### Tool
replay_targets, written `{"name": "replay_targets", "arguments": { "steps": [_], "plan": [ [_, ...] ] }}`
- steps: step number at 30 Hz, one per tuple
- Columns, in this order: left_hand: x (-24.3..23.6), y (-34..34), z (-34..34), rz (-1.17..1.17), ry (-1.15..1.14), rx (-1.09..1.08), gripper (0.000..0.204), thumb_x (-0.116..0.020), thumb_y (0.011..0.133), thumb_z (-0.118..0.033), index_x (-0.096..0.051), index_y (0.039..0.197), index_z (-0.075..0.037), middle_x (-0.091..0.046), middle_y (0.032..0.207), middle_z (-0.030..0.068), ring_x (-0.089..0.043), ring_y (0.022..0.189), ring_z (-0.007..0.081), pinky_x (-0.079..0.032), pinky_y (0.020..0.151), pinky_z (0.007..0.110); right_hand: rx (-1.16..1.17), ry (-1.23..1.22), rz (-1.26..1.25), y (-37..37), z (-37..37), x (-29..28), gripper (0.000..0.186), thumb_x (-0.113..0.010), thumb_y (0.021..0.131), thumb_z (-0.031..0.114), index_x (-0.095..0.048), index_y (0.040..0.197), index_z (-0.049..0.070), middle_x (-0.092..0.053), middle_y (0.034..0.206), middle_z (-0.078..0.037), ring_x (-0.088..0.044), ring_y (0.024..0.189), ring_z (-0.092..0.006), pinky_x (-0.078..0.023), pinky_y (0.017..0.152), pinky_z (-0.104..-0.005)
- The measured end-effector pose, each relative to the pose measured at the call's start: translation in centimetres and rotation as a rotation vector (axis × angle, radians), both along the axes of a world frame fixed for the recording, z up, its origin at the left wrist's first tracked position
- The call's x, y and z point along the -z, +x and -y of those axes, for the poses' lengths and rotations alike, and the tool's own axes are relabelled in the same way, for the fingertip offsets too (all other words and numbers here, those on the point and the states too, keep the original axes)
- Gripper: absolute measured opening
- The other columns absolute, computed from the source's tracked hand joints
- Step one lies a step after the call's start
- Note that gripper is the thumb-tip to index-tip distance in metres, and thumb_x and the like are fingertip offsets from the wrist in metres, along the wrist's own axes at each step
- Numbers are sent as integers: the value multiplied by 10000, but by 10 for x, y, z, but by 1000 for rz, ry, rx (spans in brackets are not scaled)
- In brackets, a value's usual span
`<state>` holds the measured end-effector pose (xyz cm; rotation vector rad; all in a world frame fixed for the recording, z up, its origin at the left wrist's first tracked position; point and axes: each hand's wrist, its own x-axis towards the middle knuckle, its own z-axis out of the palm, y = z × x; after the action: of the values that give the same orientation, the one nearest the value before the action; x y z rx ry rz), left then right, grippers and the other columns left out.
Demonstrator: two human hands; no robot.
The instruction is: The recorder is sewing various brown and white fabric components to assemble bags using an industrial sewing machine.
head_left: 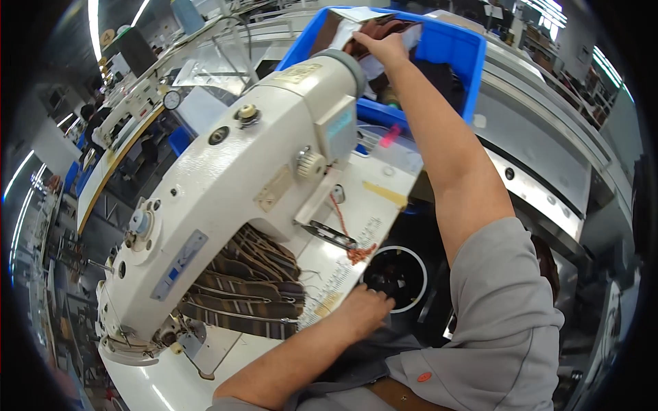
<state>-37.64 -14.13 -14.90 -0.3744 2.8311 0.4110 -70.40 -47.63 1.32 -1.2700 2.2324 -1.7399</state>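
A white sewing machine spans the left and middle of the view. Brown striped fabric pieces with zips lie under its arm on the white machine bed. My right hand reaches into a blue bin, its fingers closed on reddish-brown pieces beside white sheets. My left hand is low at the bed's near edge, beside a dark round object with a pale rim; its fingers are loosely bent and apart, with nothing visible in them.
Orange thread lies on the bed. A metal-topped table stands at the right. Other sewing machines and a small round dial are at the back left, with a person in dark clothes behind.
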Motion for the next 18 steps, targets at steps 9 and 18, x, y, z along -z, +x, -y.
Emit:
{"name": "replay_targets", "arguments": {
  "steps": [9,18],
  "plan": [
    [8,9,-8,-317,256,-121,350,-791,743,-179,-629,1021,-41,-648,967,139,-670,919,313,-493,829,427,255,247,-387,65,37,-9,1096,-820,570,690,-520,1311,-59,-540,1355,-245,-530,1283,-362,-452,1043,-450],
    [39,-19,-13,-358,210,-22,368,-775,705,-270,-662,966,-38,-686,917,132,-681,931,310,-493,836,447,-415,241,-340,287,-56,-75,617,-775,752,522,-742,1040,-22,-719,1089,-214,-710,951,-336,-546,882,-443]
  ]
}}
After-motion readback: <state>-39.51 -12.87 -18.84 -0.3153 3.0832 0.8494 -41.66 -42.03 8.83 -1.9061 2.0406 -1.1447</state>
